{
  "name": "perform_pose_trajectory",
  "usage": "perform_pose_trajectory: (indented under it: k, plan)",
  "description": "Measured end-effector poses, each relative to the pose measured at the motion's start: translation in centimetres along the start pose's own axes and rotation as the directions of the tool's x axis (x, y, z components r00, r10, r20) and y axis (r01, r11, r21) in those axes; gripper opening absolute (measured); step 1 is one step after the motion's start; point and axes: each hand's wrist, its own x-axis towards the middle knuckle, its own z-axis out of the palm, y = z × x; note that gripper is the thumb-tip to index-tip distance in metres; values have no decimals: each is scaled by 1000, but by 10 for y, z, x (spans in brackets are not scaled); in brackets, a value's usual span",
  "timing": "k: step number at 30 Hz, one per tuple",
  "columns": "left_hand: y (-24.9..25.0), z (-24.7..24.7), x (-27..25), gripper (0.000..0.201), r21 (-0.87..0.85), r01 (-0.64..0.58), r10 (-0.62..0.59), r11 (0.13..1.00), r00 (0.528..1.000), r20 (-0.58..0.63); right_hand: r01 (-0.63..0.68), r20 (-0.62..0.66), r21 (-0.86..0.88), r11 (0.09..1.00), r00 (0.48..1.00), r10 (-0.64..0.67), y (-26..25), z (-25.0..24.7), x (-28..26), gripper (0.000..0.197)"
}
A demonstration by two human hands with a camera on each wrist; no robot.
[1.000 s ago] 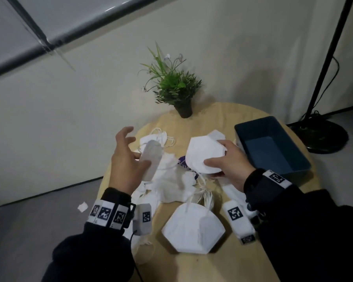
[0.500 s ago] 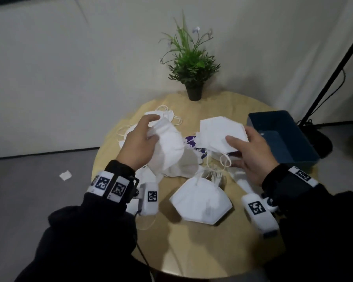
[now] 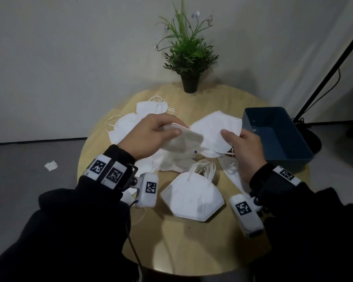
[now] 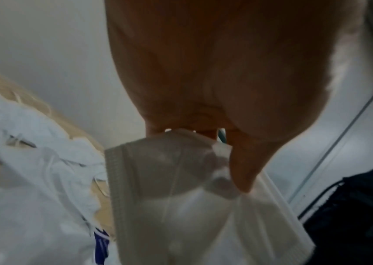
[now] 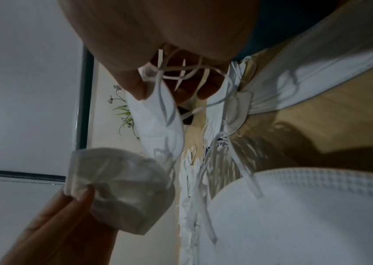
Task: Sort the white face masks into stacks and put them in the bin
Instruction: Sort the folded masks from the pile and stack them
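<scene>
My left hand (image 3: 151,135) pinches one folded white mask (image 3: 184,140) by its edge and holds it above the table's middle; the left wrist view shows that mask (image 4: 176,179) hanging from my thumb and fingers. My right hand (image 3: 243,147) grips another white mask (image 3: 214,129) just to the right, thumb on top, its ear loops dangling (image 5: 180,71). The two held masks almost meet. A stack of folded masks (image 3: 192,198) lies near the table's front. Loose masks (image 3: 126,127) are piled at the left and back. The blue bin (image 3: 277,135) stands at the right edge.
The round wooden table (image 3: 192,251) carries a potted plant (image 3: 189,58) at the back. A black lamp stand (image 3: 334,58) and cable rise right of the bin. A scrap of white paper (image 3: 51,165) lies on the grey floor to the left.
My left hand has taken a mask from the left pile and brought it right, toward the mask in my right hand. The head view has tilted downward.
</scene>
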Motion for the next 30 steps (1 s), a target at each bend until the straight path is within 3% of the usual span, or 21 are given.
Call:
perform_pose_trajectory:
  k: [2,4,7,12,15,17,20,24,26,28,30]
  plan:
    - [4,9,2,20,14,-44,43,999,995,86,15,62,8,1000,998,-15,0,2,-1,31]
    - [7,18,5,15,64,-93,87,994,992,96,50,158,-8,999,986,-48,-2,5,-2,38]
    - [8,29,9,9,40,-121,119,992,992,52,91,284,0,996,955,-87,-9,8,-7,18]
    - [5,37,11,10,-152,19,-24,988,999,-25,-4,360,129,992,932,-43,-11,11,-7,19]
    - [5,30,13,12,-261,64,-105,963,984,-147,-67,384,81,994,923,31,-13,10,-9,12]
    - [2,21,14,13,-303,122,-174,945,973,-151,-85,342,76,994,938,54,-14,9,-11,14]
    - [-6,8,12,12,-279,203,-243,939,963,-120,-196,251,234,952,958,135,-19,4,-7,21]
    - [-7,3,11,14,-256,209,-240,944,966,-98,-338,344,525,782,924,168,-29,1,-7,29]
    - [-2,6,11,14,-267,186,-215,946,973,-84,-319,344,447,836,924,168,-27,5,-8,35]
    - [1,9,10,13,-280,157,-179,947,982,-56,-223,320,222,949,936,145,-22,8,-9,37]
    - [3,11,8,13,-282,156,-163,947,987,-2,-119,337,59,991,937,92,-17,9,-11,32]
